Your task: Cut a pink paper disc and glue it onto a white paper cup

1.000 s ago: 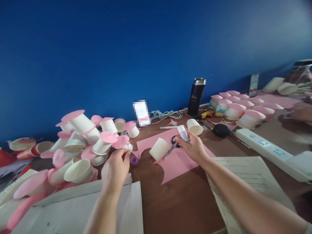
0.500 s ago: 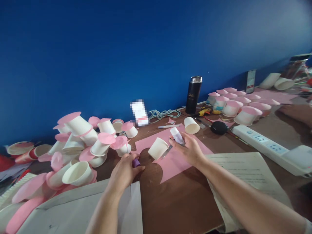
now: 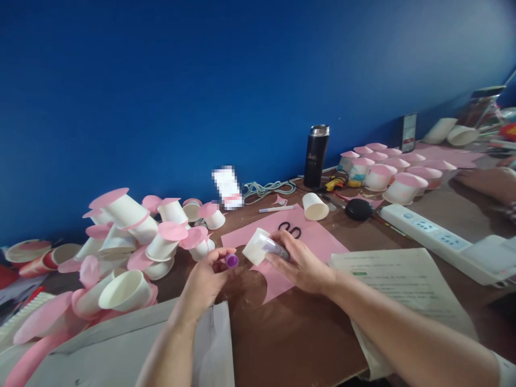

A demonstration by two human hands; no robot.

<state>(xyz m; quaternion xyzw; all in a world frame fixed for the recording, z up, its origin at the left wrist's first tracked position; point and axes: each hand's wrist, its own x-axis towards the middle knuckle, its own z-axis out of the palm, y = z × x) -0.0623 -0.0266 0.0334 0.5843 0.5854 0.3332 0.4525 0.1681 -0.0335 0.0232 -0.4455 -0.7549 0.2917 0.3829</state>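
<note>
At brown table [image 3: 258, 336] below blue wall [image 3: 201, 97] — pinching freshly picked-up purple cap [image 3: 232, 261] in left hand [image 3: 206, 282]; gripping glue stick [image 3: 275, 248] in right hand [image 3: 305, 263] — now lowered before white cup [image 3: 251, 251], nearer cap.

Brown tabletop [image 3: 260, 338] with pink paper [image 3: 318, 239], printed sheet [image 3: 403, 293], black flask [image 3: 315, 158], power strip [image 3: 429, 231]

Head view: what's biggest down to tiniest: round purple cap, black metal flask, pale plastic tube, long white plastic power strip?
1. White power strip
2. Black metal flask
3. Pale plastic tube, partly hidden
4. Round purple cap
</note>
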